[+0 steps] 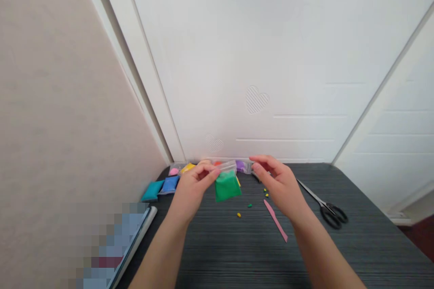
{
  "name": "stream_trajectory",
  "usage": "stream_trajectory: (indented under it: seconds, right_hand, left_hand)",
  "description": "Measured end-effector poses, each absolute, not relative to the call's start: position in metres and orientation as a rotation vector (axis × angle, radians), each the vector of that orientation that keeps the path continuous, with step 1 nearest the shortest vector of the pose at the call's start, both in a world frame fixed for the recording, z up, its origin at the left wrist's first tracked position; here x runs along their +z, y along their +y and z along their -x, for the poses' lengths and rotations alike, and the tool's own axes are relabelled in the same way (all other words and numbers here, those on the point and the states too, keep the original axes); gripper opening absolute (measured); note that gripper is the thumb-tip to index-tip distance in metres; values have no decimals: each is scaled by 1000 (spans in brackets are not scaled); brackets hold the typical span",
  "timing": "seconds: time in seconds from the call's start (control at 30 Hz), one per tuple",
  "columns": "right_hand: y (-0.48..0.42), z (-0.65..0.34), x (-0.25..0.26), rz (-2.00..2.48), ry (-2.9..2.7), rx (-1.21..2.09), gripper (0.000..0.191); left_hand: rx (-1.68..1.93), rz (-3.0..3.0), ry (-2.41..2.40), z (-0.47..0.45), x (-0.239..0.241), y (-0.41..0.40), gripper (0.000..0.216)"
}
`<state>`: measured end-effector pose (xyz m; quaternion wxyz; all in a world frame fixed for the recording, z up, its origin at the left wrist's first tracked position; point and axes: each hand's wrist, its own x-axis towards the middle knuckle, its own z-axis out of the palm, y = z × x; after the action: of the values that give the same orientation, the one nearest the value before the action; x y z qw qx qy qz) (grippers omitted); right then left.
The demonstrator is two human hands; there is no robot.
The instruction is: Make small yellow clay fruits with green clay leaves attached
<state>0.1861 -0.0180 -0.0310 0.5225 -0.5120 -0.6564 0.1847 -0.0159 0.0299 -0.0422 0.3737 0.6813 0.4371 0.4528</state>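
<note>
Fingers of our left hand (191, 185) pinch the clear upper part of the green clay packet (228, 187), which hangs above the worktop (220, 253), left of the pink plastic knife (275, 220). Those of our right hand (278, 183), beyond the knife, are slightly parted and seem to hold nothing. We judge that a firm but light pinch at the plastic edge serves best, sparing the soft filling, with both wrists clear of the loose bits. Our dark, streaked worktop also carries black-handled scissors (327, 208) right of the knife, a yellow bit (239, 215) left of it and a purple packet (240, 165) beyond it. Farther beyond the knife, we face a white panel (288, 54) embossed with hearts.
</note>
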Motion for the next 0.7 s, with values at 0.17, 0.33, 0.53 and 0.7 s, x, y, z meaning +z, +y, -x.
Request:
stream_trajectory:
  seconds: [0.17,0.33,0.53,0.7]
  right_hand:
    - [-12,-195,-64,1403,-1796,348,25]
    - [-12,-207,-119,1584,-1997,327,18]
    - [-16,-194,-159,1727,-2081,199,19]
    - [-12,-188,-165,1757,-2074,147,21]
  left_hand:
    - [1209,-1610,1337,44,-101,71,34]
    - [1194,-1632,1523,47,-155,103,32]
    - [1257,-1947,1709,42,-177,104,34]
    - [1295,-2260,1625,36,-172,91,30]
